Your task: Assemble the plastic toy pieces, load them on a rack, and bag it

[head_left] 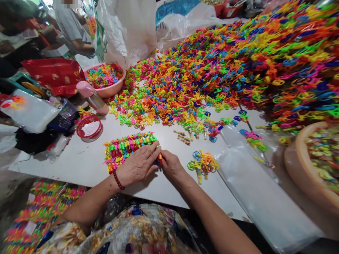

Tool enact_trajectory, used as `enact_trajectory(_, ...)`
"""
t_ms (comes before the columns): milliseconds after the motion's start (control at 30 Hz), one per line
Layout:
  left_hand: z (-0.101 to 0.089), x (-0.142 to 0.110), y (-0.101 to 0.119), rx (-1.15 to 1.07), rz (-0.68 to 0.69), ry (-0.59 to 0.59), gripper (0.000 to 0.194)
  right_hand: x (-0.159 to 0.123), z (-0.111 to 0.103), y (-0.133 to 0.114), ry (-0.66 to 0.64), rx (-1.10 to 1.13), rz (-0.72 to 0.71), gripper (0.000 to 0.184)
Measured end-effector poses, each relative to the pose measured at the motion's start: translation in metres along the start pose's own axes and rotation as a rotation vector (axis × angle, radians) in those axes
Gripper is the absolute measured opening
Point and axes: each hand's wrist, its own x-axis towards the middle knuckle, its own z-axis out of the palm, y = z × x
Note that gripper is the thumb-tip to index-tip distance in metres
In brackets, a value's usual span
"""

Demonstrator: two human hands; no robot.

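Note:
Rows of small colourful plastic toys [119,150] are lined up side by side on the white table in front of me. My left hand [139,162] lies over the right end of these rows, fingers stretched out and together, hiding the toys under it. Close beside it, my right hand [171,164] is closed, thumb and fingers pinching a small orange-red plastic toy [160,158] at the end of the row. To its right rests a loose bunch of similar toys [203,162] with ring-shaped ends and printed tubes.
A large heap of toys [225,67] covers the back and right. Clear plastic bags [262,187] lie at right, beside an orange tub [302,155]. On the left are a red basket [91,135], a pink-lidded flask [92,97] and a pink basin [112,90]. A person [72,28] stands behind.

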Motion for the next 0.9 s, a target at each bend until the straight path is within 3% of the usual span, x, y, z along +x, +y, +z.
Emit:
enact_trajectory(300, -0.005, 0.004, 0.002, 0.054, 0.032, -0.040, 0.060, 0.004, 0.000, 0.002, 0.010, 0.022, 0.078, 0.018)
enact_trajectory(500, -0.009, 0.007, 0.003, 0.063, 0.029, -0.068, 0.059, 0.005, -0.005, 0.005, -0.049, 0.093, 0.014, 0.020)
enact_trajectory(700, -0.010, 0.008, 0.004, 0.071, -0.025, -0.100, 0.063, 0.013, -0.005, 0.009, -0.165, 0.028, -0.051, 0.019)
enact_trajectory(900, -0.008, 0.011, 0.007, 0.095, -0.036, -0.100, 0.062, 0.010, 0.003, 0.013, -0.104, 0.015, -0.060, 0.020)
